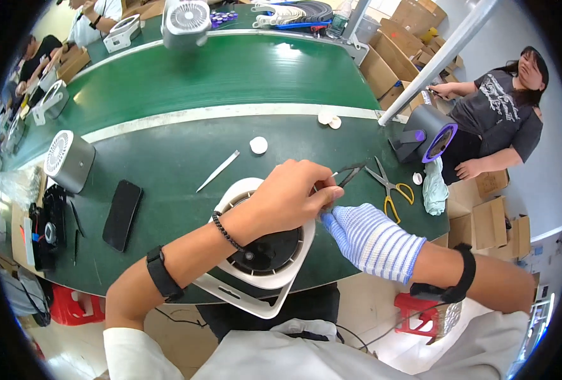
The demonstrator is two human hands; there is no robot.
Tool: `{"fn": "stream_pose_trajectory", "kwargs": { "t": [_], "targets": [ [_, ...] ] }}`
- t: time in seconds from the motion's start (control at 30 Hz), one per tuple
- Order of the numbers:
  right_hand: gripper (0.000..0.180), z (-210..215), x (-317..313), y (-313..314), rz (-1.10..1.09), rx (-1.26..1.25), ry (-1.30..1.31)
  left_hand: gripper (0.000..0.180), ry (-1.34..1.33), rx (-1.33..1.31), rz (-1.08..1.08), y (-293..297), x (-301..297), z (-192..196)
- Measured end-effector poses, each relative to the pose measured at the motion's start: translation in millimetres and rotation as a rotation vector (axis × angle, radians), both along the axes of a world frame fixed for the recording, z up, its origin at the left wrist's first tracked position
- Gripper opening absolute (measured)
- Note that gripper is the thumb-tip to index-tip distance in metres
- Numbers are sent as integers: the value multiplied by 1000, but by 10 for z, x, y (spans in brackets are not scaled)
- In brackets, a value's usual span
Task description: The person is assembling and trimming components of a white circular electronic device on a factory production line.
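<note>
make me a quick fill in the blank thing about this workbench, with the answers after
1. The ____ hand wears a striped glove.
2. The scissors have ____ handles.
3. The smartphone lies to the ____ of the white fan housing.
4. The tabletop is coloured dark ____.

Missing words: right; yellow; left; green

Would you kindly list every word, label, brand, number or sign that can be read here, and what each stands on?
None reads clearly enough to quote.
Dark T-shirt on the co-worker at right: pale lettering across the chest, too small and stylised to make out.
Phone on the table: dark screen, no text showing.
White housing with a black centre: no lettering legible.
Brown cartons: any marks are too small to read.
</note>
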State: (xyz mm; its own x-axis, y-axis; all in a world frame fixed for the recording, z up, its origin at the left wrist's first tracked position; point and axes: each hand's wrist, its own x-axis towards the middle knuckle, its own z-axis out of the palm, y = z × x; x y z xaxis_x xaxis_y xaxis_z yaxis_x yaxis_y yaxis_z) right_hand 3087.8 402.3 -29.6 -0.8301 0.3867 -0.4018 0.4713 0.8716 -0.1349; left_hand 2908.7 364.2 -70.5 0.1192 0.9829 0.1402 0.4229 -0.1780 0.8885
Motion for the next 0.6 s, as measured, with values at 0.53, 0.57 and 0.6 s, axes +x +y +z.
{"fn": "stream_pose_trajectory", "kwargs": {
  "t": [0.53,0.57,0.6],
  "targets": [
    [19,-199,691,-278,-594,-275,518,29,-42,-85,18,-20,-52,24],
    [14,-333,690,-199,-502,-170,611,30,-69,-91,59,-13,-4,40],
    [16,-476,660,-130,-401,-77,702,30,-55,-96,59,-16,18,65]
  ]
}}
